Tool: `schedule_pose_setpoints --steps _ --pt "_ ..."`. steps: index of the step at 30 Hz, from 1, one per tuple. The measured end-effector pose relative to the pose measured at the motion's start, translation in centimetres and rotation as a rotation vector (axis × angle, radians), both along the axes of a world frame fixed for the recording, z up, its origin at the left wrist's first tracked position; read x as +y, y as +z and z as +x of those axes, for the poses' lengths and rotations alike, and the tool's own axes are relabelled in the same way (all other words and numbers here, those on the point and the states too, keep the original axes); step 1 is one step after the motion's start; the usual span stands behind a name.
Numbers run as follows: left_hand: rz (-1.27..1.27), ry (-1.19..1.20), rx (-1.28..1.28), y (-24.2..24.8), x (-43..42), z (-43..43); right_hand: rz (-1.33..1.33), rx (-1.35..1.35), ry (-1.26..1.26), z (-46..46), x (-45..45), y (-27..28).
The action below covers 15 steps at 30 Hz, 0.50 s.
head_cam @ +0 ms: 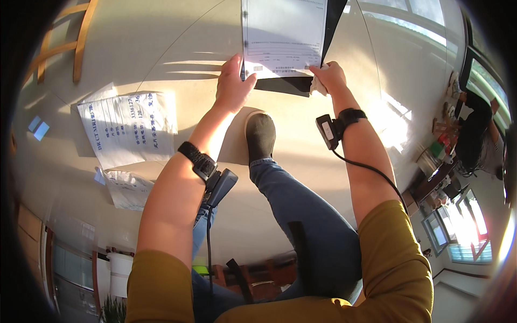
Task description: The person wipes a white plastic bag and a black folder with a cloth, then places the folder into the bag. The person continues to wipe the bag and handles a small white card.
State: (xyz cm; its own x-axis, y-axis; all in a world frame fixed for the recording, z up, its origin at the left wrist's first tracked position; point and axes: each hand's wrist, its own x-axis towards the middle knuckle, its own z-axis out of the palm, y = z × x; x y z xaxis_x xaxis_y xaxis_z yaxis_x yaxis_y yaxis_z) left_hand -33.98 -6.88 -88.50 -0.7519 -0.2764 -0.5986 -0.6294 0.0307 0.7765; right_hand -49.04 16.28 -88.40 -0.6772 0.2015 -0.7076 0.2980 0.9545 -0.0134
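Observation:
Before me is a white printed sheet (284, 30) with lines of text and barcodes, lying over a dark film-like sheet (282, 86) that sticks out below and to the right. My left hand (235, 84) holds the sheets at their lower left edge, thumb near the corner. At the lower right corner, my right hand (331, 76) pinches the sheets and also has a crumpled white piece, maybe tissue (318, 87), under its fingers. A large white bag (127, 125) with blue printing lies on the floor to the left.
A second crumpled white bag (127, 189) lies nearer me. My dark shoe (260, 135) stands on the pale tiled floor (202, 36) below the sheets. A wooden chair frame (78, 52) is at upper left. On the far right a person (480, 129) sits near a cluttered low table (436, 181).

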Motion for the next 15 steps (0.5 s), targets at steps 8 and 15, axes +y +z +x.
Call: schedule_pose_setpoints --steps 8,15 --pt "-0.051 -0.033 -0.183 -0.5 0.2 -0.5 -0.117 -0.126 -0.025 3.0 2.7 0.2" --pt "0.178 0.095 -0.184 -1.3 -0.1 0.2 -0.513 -0.205 -0.639 3.4 4.8 -0.9"
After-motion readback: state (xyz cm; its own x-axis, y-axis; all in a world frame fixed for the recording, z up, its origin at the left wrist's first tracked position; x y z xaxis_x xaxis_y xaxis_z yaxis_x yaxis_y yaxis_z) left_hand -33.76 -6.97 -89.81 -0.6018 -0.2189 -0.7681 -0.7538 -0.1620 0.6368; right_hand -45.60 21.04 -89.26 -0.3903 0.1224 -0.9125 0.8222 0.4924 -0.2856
